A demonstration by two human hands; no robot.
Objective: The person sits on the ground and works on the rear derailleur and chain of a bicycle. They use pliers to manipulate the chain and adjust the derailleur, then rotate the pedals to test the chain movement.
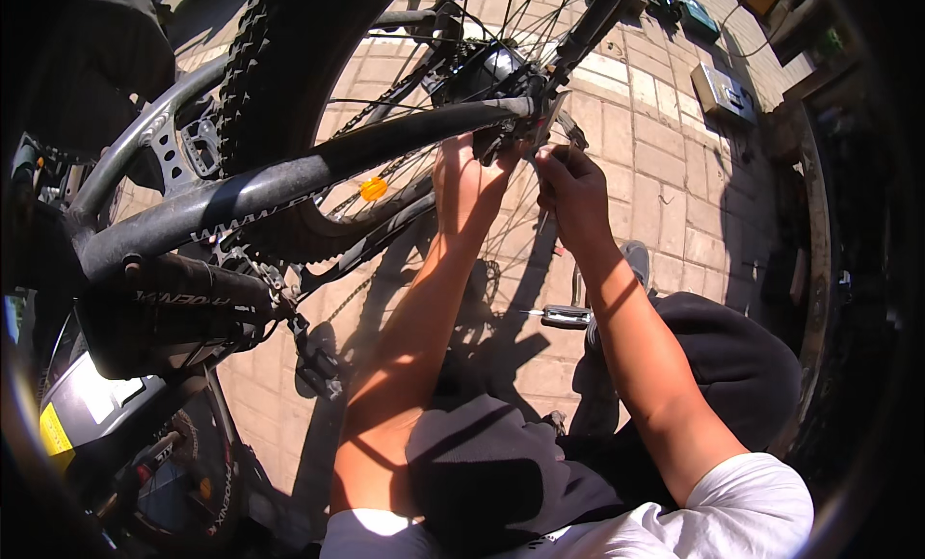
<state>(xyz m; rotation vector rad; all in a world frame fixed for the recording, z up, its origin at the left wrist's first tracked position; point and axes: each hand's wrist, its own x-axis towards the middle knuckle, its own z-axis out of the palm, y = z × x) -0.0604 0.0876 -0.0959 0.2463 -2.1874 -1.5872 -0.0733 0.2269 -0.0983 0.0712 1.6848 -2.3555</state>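
Note:
A dark bicycle frame slants across the left and top of the view, with a knobbly-tyred wheel in it. Both my hands are at the wheel's axle end, by the hub. Under the frame tube, my left hand reaches up to the dark parts there; its fingertips are largely hidden. My right hand is closed in a pinch just right of them. A thin grey piece shows at its fingertips, too small to name. An orange reflector sits among the spokes.
A black battery-like case is on the frame at left, above part of another wheel. A silver-and-black object lies on the paving near my foot. Farther right are a metal box and a teal case.

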